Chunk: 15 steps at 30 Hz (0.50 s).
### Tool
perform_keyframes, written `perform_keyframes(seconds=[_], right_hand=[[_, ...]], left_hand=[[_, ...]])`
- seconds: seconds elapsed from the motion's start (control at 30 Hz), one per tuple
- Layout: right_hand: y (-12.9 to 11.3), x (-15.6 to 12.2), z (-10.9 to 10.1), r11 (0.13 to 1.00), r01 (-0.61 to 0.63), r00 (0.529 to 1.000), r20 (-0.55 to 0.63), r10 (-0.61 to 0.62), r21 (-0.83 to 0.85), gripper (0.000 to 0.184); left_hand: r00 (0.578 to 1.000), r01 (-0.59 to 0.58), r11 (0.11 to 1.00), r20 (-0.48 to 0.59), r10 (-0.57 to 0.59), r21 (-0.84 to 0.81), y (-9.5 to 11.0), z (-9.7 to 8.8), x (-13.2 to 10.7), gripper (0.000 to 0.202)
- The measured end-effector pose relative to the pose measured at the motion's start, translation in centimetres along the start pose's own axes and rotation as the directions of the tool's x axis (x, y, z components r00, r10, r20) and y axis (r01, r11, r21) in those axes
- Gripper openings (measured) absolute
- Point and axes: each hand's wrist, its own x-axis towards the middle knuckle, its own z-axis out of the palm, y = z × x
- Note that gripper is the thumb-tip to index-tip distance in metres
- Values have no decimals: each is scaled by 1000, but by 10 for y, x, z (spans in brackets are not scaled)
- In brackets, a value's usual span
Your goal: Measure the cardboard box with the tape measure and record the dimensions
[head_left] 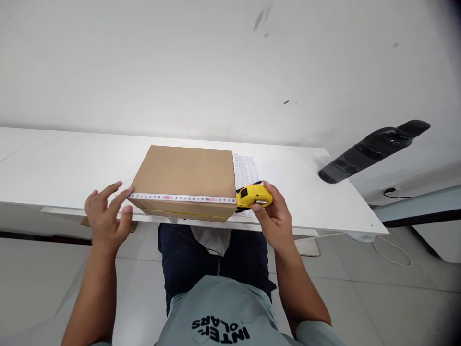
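Note:
A brown cardboard box (pixel 185 175) lies flat at the near edge of a white table (pixel 65 163). A white measuring tape blade (pixel 180 197) is stretched along the box's near top edge. My right hand (pixel 275 216) grips the yellow tape measure case (pixel 253 196) at the box's right corner. My left hand (pixel 106 214) is at the box's left corner, with index finger and thumb pinching the tape's end and the other fingers spread.
A printed paper sheet (pixel 246 168) lies under the box's right side. A dark grey elongated device (pixel 374 149) juts over the table's right end. A cable (pixel 392 252) lies on the tiled floor at right. A white wall stands behind the table.

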Motion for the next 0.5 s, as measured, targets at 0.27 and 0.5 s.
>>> perform_keyframes(seconds=[0.27, 0.5], right_hand=[[-4, -1, -1, 1000, -10, 1000, 11, 10, -26, 55], [-10, 0, 1, 999, -49, 999, 7, 49, -19, 56]], left_hand=[[999, -10, 1000, 54, 9, 8, 12, 5, 2, 47], [998, -42, 998, 40, 40, 48, 2, 2, 6, 39]])
